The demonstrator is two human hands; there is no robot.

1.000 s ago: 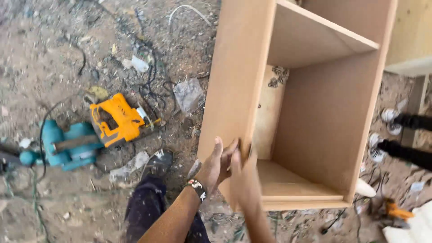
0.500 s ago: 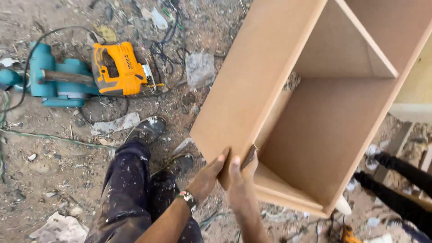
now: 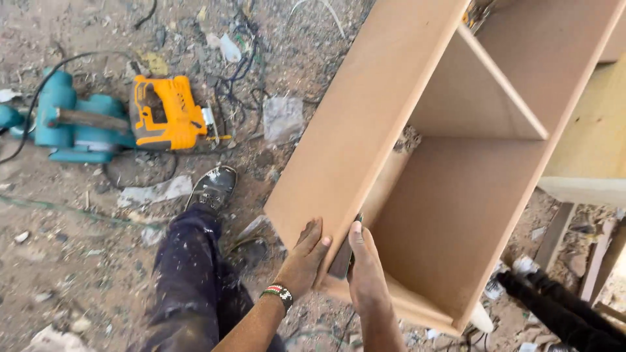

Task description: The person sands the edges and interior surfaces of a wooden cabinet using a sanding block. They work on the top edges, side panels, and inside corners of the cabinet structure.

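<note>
Nearest the viewer, the left hand [image 3: 305, 259] lies flat against the outer face of a tan wooden cabinet [image 3: 365, 130], fingers wrapped round its lower corner edge, grip clenched on the panel. The right hand [image 3: 366, 270] sits just beside it, closed on the same corner with a small dark tool [image 3: 343, 255] pressed between palm and board; what kind of tool cannot be told. A beaded wristband [image 3: 279, 293] circles the left wrist.

The cabinet is tilted, its open front facing up and to the right. Inside, one fixed shelf [image 3: 479, 91] divides it into two compartments; both hold nothing visible, and bare ground shows through a gap at the back.

Below the hands, a leg in dark paint-flecked trousers [image 3: 189, 280] ends in a worn shoe [image 3: 212, 188] planted on the ground [image 3: 78, 261], which is bare dirt strewn with rubble, paper scraps and cables.

Further left on the ground lie a yellow jigsaw [image 3: 163, 114] and, touching it, a teal power planer [image 3: 72, 127], cords trailing around both.

At the lower right edge a second person's dark trouser leg [image 3: 561, 309] shows, well apart from the hands. Pale boards [image 3: 587, 143] stand beyond the cabinet
</note>
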